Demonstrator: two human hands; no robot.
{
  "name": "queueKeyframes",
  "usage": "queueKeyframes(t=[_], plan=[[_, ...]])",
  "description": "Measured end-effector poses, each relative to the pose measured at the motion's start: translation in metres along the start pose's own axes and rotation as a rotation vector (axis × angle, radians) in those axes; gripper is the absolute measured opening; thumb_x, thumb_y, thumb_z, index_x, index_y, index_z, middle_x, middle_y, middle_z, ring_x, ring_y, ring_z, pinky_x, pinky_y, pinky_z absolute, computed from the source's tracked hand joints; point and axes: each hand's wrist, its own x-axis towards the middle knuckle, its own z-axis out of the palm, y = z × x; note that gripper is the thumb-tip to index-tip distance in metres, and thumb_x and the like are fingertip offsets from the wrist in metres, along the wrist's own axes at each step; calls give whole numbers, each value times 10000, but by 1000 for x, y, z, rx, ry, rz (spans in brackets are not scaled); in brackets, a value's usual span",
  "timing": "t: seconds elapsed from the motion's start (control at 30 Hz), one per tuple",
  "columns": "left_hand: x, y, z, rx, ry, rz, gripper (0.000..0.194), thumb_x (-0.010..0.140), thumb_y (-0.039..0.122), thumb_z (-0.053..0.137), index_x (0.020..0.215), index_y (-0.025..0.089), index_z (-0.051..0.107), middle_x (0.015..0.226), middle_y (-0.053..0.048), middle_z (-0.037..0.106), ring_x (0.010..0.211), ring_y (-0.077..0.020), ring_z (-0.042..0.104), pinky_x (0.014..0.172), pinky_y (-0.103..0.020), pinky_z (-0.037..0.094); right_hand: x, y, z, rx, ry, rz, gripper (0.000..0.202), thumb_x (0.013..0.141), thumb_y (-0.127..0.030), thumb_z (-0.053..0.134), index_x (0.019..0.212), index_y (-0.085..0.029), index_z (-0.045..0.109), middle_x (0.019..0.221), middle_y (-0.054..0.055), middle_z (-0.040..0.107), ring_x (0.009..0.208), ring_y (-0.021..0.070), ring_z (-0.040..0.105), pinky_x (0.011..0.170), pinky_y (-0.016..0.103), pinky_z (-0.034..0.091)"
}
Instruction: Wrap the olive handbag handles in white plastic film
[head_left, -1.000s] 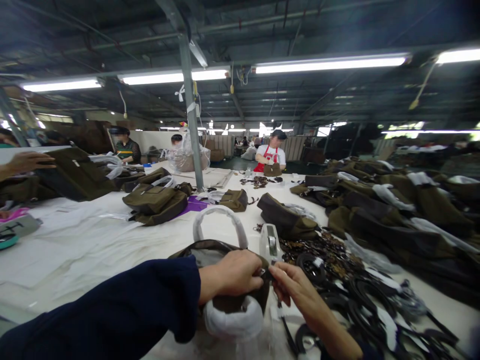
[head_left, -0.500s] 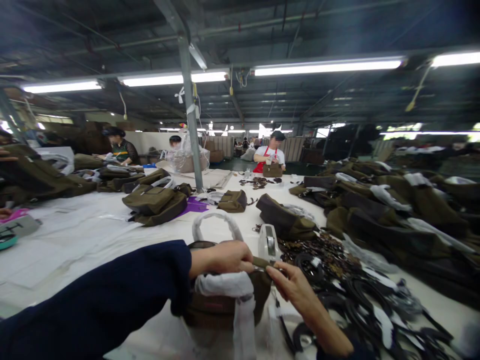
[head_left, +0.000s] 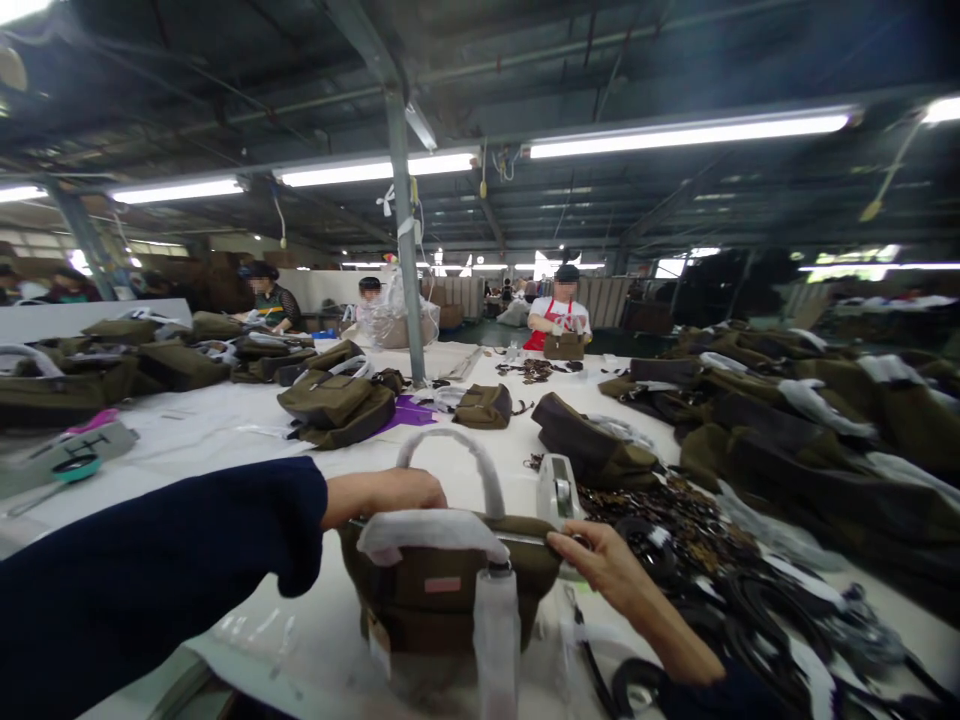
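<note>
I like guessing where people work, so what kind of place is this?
Probably a bag factory or workshop: heaps of similar olive bags lie on a big white table, an aproned worker stands across it, and long tube lights hang overhead.

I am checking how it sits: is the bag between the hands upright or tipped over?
Upright: the olive bag has its zip along the top, and the far wrapped handle arches above it.

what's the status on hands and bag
Right hand pinching bag at right end. Left hand behind wrapped near handle, grip unclear. Bag upright. Black straps right of bag.
</note>
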Motion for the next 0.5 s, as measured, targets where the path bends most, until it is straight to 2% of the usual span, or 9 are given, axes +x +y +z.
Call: queueKeyframes(t=[0.17,0.27,0.33,0.4,0.5], plan=[[-22,10,-1,97,66,10,182,797,218,553,696,196,704,725,-23,689,616,-145,524,596,-237,395,1,-3,4,3,-13,-13,427,823,-539,567,598,-185,486,570,-49,337,529,96,306,456,239,217],[-34,10,-3,79,88,-24,125,752,184,588,685,194,694,682,-16,673,598,-140,510,571,-229,366,0,-2,-1,3,-3,-7,434,803,-558,581,590,-185,516,556,-42,364,512,99,325,440,239,230],[-45,1,-9,101,135,-66,110,734,184,598,659,182,678,630,-12,643,574,-135,486,556,-231,343,-2,1,-9,7,35,2,438,780,-573,595,583,-186,535,546,-35,386,508,104,333,437,244,237],[-60,-13,-16,105,163,-107,177,767,226,566,623,178,657,592,-8,615,554,-131,474,548,-234,330,-3,5,-17,10,64,34,446,757,-592,606,573,-192,538,518,-35,384,482,104,320,429,252,225],[-80,-34,-21,59,139,-152,252,786,278,530,576,179,629,543,-2,580,527,-130,469,530,-237,322,-1,9,-23,5,51,69,446,740,-602,622,572,-198,537,480,-48,364,435,94,288,413,259,193]])
